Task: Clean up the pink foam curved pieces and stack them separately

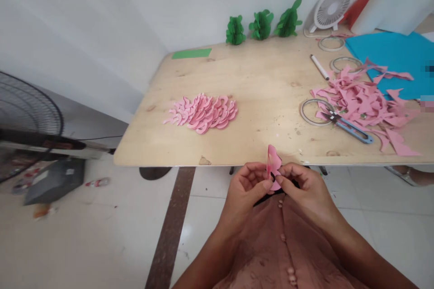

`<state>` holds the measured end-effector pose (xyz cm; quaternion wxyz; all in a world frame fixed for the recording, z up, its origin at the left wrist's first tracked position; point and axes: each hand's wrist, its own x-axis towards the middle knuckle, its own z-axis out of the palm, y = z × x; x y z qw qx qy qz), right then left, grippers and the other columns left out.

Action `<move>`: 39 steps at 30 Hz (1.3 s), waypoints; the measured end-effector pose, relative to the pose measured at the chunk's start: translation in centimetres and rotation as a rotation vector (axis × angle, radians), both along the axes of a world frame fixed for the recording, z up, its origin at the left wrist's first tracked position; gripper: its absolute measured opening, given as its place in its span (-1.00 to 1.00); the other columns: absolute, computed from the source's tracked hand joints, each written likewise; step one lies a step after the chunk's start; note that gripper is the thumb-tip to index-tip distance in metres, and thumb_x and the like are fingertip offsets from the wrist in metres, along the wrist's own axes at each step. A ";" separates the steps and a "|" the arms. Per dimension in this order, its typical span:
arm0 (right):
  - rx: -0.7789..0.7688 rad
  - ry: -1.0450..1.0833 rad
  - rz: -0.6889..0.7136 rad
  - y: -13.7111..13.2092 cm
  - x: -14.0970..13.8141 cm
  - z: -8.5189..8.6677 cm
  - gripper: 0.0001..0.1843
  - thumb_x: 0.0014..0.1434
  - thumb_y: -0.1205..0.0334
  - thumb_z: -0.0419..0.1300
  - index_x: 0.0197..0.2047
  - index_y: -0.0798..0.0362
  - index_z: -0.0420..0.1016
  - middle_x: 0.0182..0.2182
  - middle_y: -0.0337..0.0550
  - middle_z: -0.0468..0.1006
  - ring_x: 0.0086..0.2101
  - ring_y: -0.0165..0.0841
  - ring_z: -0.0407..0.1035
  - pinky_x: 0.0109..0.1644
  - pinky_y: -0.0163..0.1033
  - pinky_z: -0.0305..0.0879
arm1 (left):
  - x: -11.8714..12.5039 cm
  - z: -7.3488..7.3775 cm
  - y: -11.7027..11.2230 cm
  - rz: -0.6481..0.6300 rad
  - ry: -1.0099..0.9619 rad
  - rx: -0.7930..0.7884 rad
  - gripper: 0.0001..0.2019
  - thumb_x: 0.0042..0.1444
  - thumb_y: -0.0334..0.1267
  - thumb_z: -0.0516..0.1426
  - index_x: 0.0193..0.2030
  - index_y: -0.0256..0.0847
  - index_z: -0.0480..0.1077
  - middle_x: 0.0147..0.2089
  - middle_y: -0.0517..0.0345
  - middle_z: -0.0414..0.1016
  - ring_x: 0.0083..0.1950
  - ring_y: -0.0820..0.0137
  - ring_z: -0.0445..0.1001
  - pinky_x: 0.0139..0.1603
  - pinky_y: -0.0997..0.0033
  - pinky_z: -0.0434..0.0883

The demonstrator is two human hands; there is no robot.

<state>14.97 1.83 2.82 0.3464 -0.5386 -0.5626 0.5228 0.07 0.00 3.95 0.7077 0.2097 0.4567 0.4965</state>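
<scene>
Just off the table's front edge, a pink paper cut-out [275, 158] with a wavy edge is held upright between both hands. My left hand [249, 183] pinches its left side between thumb and fingers. On the other side my right hand [301, 183] grips it the same way, fingers closed. A dark gap shows near the middle of the paper; its full shape is hidden by my fingers. Beyond, to the left on the table, lies a pile of curved pink paper pieces [206, 113].
Pink paper scraps [359, 97] cover the right side, with blue-handled scissors [354, 130], tape rolls [305, 117] and a marker [319, 67] beside them. Several green paper figures [261, 25] and a small white fan [330, 6] stand along the wall. A floor fan [27, 122] is at left.
</scene>
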 end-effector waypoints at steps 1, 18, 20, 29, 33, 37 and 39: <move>0.003 0.003 0.005 0.0 0.0 0.0 -0.86 0.13 0.22 0.16 -0.41 0.05 0.50 -0.49 -0.19 0.57 -0.45 -0.36 0.43 -0.34 -0.28 0.35 | 0.0 0.0 0.0 -0.003 0.002 -0.001 -0.70 -0.14 -0.32 0.35 -0.21 -0.26 0.47 -0.29 0.10 0.52 -0.29 0.42 0.46 -0.21 0.41 0.45; -0.035 -0.010 0.019 -0.2 0.1 0.1 -0.84 0.17 0.21 0.15 -0.36 0.07 0.51 -0.44 -0.17 0.58 -0.39 -0.32 0.44 -0.29 -0.26 0.34 | 0.1 0.7 -0.4 -0.003 -0.018 -0.003 -0.78 0.01 -0.42 0.21 -0.15 -0.25 0.45 -0.24 0.09 0.48 -0.25 0.42 0.43 -0.18 0.43 0.39; -0.051 -0.017 0.017 -0.4 0.2 0.2 -0.81 0.19 0.18 0.14 -0.34 0.08 0.52 -0.42 -0.15 0.59 -0.38 -0.31 0.44 -0.28 -0.25 0.35 | 0.1 0.9 -0.4 -0.005 -0.045 -0.006 -0.81 0.04 -0.41 0.19 -0.16 -0.26 0.45 -0.26 0.09 0.48 -0.24 0.41 0.44 -0.16 0.41 0.39; -0.088 -0.019 -0.012 -0.4 0.0 0.8 -0.78 0.17 0.14 0.16 -0.38 0.09 0.51 -0.46 -0.16 0.55 -0.43 -0.34 0.38 -0.34 -0.28 0.29 | -0.5 0.6 -0.3 0.062 -0.116 -0.034 -0.74 0.17 -0.14 0.11 -0.23 -0.32 0.51 -0.28 -0.01 0.53 -0.19 0.31 0.47 -0.10 0.31 0.39; -0.114 0.025 0.005 -0.4 0.1 0.6 -0.78 0.17 0.13 0.16 -0.38 0.09 0.51 -0.47 -0.16 0.53 -0.45 -0.36 0.36 -0.38 -0.29 0.28 | -0.7 0.4 0.1 0.047 -0.102 -0.027 -0.78 0.12 -0.18 0.17 -0.25 -0.31 0.52 -0.34 0.02 0.55 -0.26 0.36 0.47 -0.19 0.42 0.36; -0.121 0.022 0.023 -0.5 0.1 0.3 -0.79 0.16 0.13 0.17 -0.37 0.08 0.52 -0.47 -0.17 0.53 -0.45 -0.37 0.35 -0.39 -0.29 0.29 | -0.6 0.4 0.5 -0.002 -0.091 -0.048 -0.84 0.05 -0.27 0.24 -0.25 -0.30 0.53 -0.40 0.08 0.54 -0.33 0.41 0.45 -0.20 0.44 0.35; -0.121 0.003 0.028 -0.5 0.1 0.3 -0.79 0.16 0.14 0.17 -0.37 0.09 0.52 -0.48 -0.18 0.53 -0.47 -0.38 0.33 -0.41 -0.31 0.27 | -0.4 0.4 0.7 -0.007 -0.081 -0.048 -0.85 0.03 -0.28 0.25 -0.27 -0.30 0.53 -0.40 0.10 0.54 -0.34 0.43 0.44 -0.21 0.45 0.34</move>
